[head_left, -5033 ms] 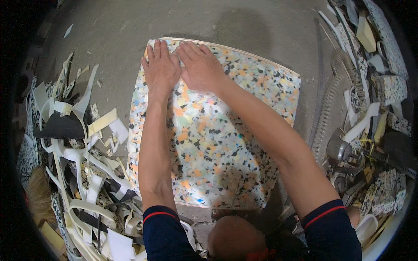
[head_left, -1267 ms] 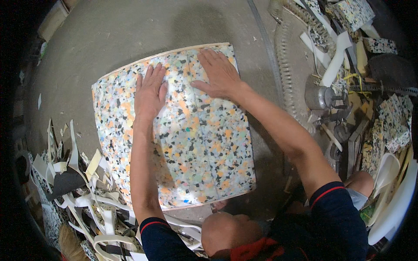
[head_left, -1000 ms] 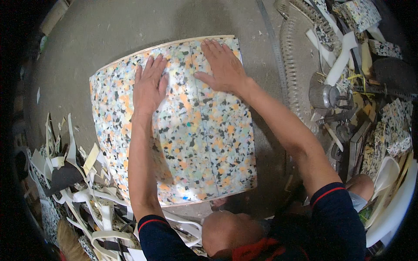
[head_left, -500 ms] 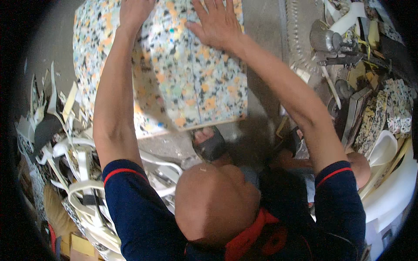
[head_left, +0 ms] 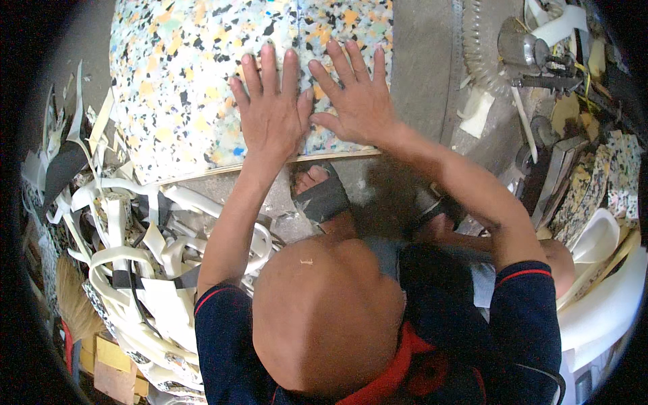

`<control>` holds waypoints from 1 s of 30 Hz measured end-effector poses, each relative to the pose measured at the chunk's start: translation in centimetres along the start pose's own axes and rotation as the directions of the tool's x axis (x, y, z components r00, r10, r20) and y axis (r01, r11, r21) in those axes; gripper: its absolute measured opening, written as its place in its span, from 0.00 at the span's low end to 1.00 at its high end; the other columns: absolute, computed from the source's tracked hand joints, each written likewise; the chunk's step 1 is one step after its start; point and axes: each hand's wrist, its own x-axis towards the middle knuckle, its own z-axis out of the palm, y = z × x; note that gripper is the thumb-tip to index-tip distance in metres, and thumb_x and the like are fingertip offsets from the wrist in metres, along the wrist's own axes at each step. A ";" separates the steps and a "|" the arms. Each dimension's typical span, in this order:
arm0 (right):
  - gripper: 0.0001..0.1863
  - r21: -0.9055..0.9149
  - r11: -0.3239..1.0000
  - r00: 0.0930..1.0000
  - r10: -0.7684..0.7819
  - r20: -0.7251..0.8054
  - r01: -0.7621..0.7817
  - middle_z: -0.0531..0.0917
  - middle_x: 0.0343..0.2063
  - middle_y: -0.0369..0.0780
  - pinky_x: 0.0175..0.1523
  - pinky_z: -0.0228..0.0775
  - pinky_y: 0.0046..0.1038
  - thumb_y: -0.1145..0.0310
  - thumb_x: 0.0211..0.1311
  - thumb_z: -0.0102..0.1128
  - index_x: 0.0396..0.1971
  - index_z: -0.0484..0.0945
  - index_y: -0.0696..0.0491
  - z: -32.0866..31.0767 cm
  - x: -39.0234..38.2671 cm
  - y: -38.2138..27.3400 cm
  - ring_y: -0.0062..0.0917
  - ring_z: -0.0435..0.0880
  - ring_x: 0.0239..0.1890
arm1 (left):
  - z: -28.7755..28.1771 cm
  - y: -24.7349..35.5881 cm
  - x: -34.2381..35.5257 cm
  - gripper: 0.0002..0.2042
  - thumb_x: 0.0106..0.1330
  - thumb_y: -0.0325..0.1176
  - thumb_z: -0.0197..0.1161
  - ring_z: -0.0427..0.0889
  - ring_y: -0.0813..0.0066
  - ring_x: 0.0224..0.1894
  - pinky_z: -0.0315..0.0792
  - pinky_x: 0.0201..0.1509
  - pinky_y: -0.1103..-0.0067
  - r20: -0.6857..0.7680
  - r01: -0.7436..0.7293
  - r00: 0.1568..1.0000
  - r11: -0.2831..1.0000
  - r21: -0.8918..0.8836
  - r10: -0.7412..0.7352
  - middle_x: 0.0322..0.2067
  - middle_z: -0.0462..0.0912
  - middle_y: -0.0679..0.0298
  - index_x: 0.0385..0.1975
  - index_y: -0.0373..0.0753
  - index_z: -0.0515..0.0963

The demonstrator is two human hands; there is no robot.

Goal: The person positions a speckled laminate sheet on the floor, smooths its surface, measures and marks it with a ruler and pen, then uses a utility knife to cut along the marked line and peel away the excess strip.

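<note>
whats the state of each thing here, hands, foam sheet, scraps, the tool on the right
left hand: open, flat, palm down on the foam sheet
right hand: open, fingers spread, flat on the sheet
speckled foam sheet: lying flat on the floor, pressed near its front edge
white offcut strips: tangled in a loose heap
metal tool: lying untouched

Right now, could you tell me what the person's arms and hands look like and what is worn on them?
Both hands, the left hand and the right hand, are bare, without gloves, rings or a watch. The forearms are bare too. Short dark navy sleeves with a thin red stripe near each hem cover the upper arms.
</note>
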 end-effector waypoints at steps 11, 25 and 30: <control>0.44 0.044 0.998 0.999 0.033 0.011 -0.033 0.49 0.78 0.53 0.74 0.35 0.70 0.41 0.65 0.59 0.77 0.56 0.43 0.1 -1.4 -0.5 0.54 0.44 0.79 | -0.4 0.7 0.7 0.33 0.72 0.50 0.56 0.50 0.34 0.76 0.46 0.74 0.40 -0.025 0.022 0.999 1.000 -0.015 -0.022 0.76 0.54 0.44 0.75 0.46 0.61; 0.52 -0.007 0.978 0.971 0.208 -0.120 -0.210 0.52 0.76 0.58 0.72 0.31 0.71 0.28 0.67 0.45 0.76 0.56 0.55 1.6 1.9 -2.3 0.58 0.45 0.78 | 0.0 -3.3 -5.3 0.36 0.74 0.50 0.50 0.43 0.28 0.77 0.40 0.76 0.40 -0.026 0.304 0.952 0.953 -0.021 -0.304 0.77 0.48 0.38 0.77 0.36 0.54; 0.50 0.048 0.984 0.970 0.175 -0.168 -0.169 0.50 0.76 0.57 0.73 0.29 0.70 0.27 0.65 0.46 0.76 0.57 0.49 0.7 5.0 -3.2 0.56 0.44 0.79 | -0.8 -6.0 -6.2 0.35 0.75 0.43 0.51 0.40 0.33 0.79 0.37 0.78 0.45 -0.105 0.286 0.936 0.898 -0.334 -0.337 0.77 0.46 0.40 0.78 0.34 0.50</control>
